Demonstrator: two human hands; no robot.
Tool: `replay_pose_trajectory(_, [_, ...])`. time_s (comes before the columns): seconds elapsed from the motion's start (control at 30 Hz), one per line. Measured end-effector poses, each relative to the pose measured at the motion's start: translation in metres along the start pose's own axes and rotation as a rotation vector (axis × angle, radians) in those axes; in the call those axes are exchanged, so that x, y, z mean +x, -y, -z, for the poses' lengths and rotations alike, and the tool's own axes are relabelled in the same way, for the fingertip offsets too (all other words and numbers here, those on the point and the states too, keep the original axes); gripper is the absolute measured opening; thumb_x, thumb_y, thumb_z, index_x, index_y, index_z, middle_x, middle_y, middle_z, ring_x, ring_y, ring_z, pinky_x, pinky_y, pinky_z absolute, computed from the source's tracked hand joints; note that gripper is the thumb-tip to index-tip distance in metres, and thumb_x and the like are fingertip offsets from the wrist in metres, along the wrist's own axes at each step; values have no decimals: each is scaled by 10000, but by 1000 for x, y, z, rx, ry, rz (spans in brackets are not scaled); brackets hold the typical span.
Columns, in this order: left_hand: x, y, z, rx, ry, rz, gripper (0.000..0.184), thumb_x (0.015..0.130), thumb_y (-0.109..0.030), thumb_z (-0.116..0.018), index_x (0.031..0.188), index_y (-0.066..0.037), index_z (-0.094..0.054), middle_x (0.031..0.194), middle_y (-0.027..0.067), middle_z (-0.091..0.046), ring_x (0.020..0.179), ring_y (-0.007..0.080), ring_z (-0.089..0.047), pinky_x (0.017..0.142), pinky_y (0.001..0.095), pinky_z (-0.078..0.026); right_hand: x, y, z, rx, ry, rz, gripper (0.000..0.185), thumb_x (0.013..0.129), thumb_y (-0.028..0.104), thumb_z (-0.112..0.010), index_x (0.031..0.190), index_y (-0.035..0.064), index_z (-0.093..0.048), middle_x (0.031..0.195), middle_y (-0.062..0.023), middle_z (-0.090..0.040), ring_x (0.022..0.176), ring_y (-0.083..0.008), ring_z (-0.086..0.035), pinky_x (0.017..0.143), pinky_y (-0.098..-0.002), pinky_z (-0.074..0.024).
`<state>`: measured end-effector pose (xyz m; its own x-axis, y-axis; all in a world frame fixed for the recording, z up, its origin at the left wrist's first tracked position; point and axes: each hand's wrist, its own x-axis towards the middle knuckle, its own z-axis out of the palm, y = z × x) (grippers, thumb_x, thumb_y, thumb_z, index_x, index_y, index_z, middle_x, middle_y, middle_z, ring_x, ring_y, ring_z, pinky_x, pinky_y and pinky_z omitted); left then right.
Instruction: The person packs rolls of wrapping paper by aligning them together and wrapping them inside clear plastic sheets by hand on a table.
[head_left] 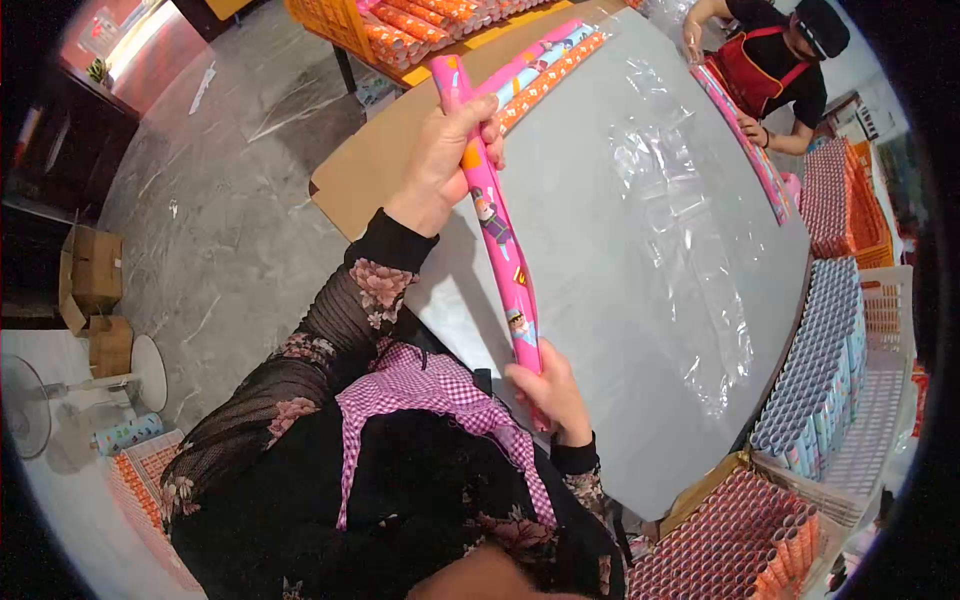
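A pink roll of wrapping paper (495, 225) with printed cartoon figures slants across the middle of the head view, above the grey table (590, 260). My left hand (445, 155) is wrapped round its upper part, thumb across the paper. Near the lower end, my right hand (553, 392) grips the same roll; some of its fingers are hidden behind it. Just beyond my left hand, a pink and blue roll (540, 60) and an orange patterned roll (550, 80) lie side by side on the table.
Clear plastic film (680, 220) lies crumpled across the table. Opposite, a person (770, 70) in a red apron holds another pink roll (740, 140). Crates of blue rolls (810, 370) and red rolls (730, 530) stand along the right; an orange crate (335, 25) stands behind.
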<state>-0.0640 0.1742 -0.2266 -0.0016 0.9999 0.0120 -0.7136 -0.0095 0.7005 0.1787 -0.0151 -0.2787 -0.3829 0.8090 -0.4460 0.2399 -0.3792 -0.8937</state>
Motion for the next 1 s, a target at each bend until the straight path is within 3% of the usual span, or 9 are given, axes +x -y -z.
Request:
replay_pose_trajectory(0.13, [-1, -1, -2, -74, 97, 17, 193, 911, -207, -664, 856, -70, -540, 670, 23, -531, 522, 156, -544, 510, 341, -496, -2, 1, 5, 113, 76, -39, 277, 841, 97, -673, 1076, -3, -567, 744, -25, -597, 576, -97, -573, 530, -243, -473])
replay_pose_trajectory(0.2, [-2, -2, -5, -214, 179, 106, 165, 938, -218, -632, 856, -130, -519, 634, -18, -454, 497, 125, -453, 493, 301, -414, -3, -1, 7, 247, 188, -121, 279, 845, 80, -659, 1094, 3, -559, 756, -21, -597, 570, -87, -563, 520, -241, -467])
replay_pose_trajectory(0.3, [-5, -4, -8, -209, 162, 101, 196, 934, -228, -635, 823, -142, -499, 624, -25, -438, 492, 114, -428, 483, 289, -390, -2, -7, 7, 313, 232, -108, 263, 852, 68, -642, 1096, 8, -563, 762, -26, -595, 567, -84, -557, 515, -238, -462])
replay_pose_trajectory(0.43, [-3, 1, 1, -207, 104, 100, 183, 905, -200, -668, 883, -95, -520, 634, 4, -501, 490, 137, -497, 496, 325, -455, 2, -14, 2, 363, 224, -103, 250, 855, 89, -646, 1077, 6, -569, 764, -33, -597, 575, -90, -564, 524, -241, -463])
replay_pose_trajectory(0.57, [-4, 5, 1, -113, -50, 48, 162, 904, -185, -661, 934, -87, -535, 619, 3, -497, 479, 130, -491, 476, 315, -446, 8, -20, -4, 28, -25, 45, 234, 851, 145, -672, 1018, 13, -575, 727, -53, -580, 612, -125, -567, 562, -287, -469])
replay_pose_trajectory(0.63, [-5, 7, 2, -106, -91, 34, 157, 903, -179, -658, 941, -82, -540, 621, 5, -501, 476, 128, -491, 470, 313, -446, 9, -20, -3, -328, -234, 307, 271, 840, 194, -691, 1002, 9, -576, 717, -121, -578, 633, -194, -572, 598, -344, -466])
replay_pose_trajectory(0.77, [-6, 10, 5, -66, -158, -13, 158, 905, -188, -660, 906, -82, -543, 615, 5, -509, 467, 129, -495, 474, 312, -459, 8, -13, -4, -418, -320, 272, 300, 845, 236, -689, 989, 3, -568, 729, -190, -589, 630, -299, -560, 611, -386, -459])
replay_pose_trajectory(1.0, [-14, 18, -1, -55, -223, -19, 164, 908, -189, -655, 875, -83, -534, 597, 5, -504, 464, 133, -507, 453, 311, -453, 9, 3, -8, -501, -360, 265, 339, 851, 274, -716, 994, 2, -574, 756, -218, -611, 660, -381, -581, 611, -419, -470])
